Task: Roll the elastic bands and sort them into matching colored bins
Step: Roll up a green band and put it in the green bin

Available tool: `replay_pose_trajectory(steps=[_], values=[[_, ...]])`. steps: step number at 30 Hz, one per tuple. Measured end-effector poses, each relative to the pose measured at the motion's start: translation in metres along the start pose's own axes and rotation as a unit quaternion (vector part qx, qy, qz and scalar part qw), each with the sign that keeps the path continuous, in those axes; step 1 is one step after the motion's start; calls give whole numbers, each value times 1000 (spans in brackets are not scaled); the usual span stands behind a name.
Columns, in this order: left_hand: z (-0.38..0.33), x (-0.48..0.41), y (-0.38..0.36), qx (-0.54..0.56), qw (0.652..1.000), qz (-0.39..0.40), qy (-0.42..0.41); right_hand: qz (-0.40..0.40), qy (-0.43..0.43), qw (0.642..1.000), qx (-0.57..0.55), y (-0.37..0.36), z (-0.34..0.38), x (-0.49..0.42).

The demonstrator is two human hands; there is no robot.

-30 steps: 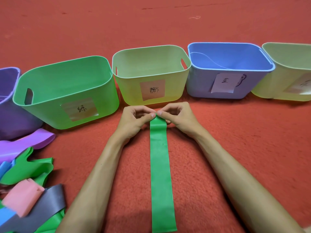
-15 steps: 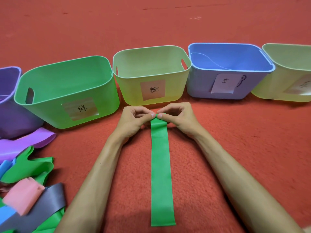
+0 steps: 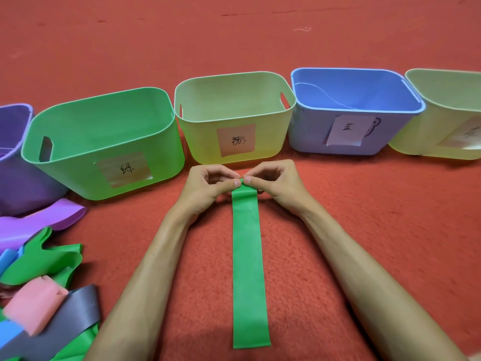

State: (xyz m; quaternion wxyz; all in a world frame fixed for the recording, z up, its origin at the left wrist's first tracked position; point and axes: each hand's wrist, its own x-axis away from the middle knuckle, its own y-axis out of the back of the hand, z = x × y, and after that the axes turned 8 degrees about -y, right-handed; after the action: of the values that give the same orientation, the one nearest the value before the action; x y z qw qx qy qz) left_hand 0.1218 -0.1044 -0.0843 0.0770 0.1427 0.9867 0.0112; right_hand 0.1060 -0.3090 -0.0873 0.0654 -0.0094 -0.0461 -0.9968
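Pinching far end of flat green elastic band [image 3: 248,267] with left hand [image 3: 205,188] and right hand [image 3: 278,185]; barely starting roll, yet to drop into green plastic bin [image 3: 78,175].

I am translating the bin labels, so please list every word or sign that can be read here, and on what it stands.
"绿": handwritten on the taped label of the green bin.
"粉", probably, partly scribbled: on the pink label of the yellow-green bin.
"蓝": on the white label of the blue bin.
Unreadable: the blurred label on the pale yellow bin at the far right, cut by the frame edge.
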Motion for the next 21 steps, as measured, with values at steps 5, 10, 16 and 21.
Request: replay_pose_trajectory(steps=[5, 10, 16, 21], values=[[0, -3, 2, -21, 999, 2, 28, -6, 9, 1000, -13, -1, 0, 1], [1, -1, 3, -21, 1000, 5, 22, 4, 8, 1000, -6, 0, -1, 2], [0, 1, 1, 2, 1000, -5, 19, 7, 5, 1000, 8, 1, 0, -2], [-3, 1, 0, -2, 1000, 1, 15, 11, -6, 1000, 2, 2, 0, 0]])
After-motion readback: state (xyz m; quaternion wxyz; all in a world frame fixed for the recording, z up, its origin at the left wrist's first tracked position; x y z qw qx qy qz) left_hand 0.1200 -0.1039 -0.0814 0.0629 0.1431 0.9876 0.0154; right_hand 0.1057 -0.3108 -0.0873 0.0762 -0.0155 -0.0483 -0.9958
